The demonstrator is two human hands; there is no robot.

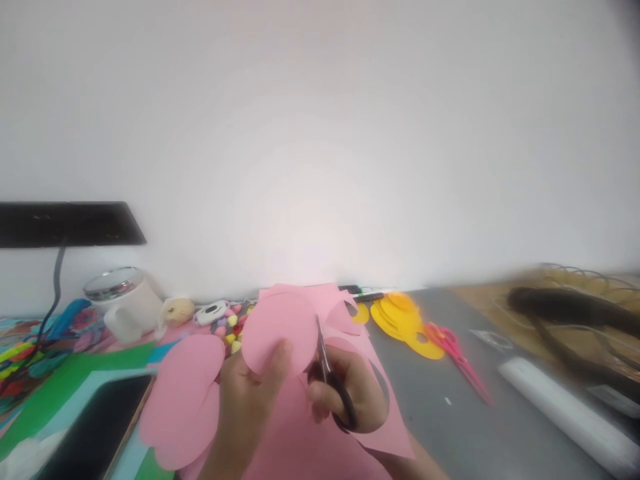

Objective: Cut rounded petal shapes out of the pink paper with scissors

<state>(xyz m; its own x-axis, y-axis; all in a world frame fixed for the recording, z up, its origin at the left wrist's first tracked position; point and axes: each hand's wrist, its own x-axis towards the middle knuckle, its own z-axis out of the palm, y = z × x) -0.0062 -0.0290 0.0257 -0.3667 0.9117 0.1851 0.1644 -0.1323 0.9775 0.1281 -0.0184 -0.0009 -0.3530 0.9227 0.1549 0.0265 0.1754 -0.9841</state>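
My left hand point(253, 387) pinches a pink paper circle point(280, 327), its thumb lying across the lower front. In my right hand point(357, 383) is a pair of black-handled scissors point(327, 373), fingers wrapped round the loops. The blades point up along the circle's right edge; whether they are parted I cannot tell. Behind and below both hands spreads a larger pink paper sheet point(380, 413) with curved cut-outs. Left of my left hand, cut pink paper shapes with rounded ends point(183, 400) lie stacked.
A phone point(97, 427) rests on coloured paper at left, near a white mug point(127, 310). Yellow paper cutouts point(400, 320) and pink scissors point(463, 360) lie on the grey mat point(435, 413) at right. Beyond is a white roll point(565, 413). A white wall stands behind.
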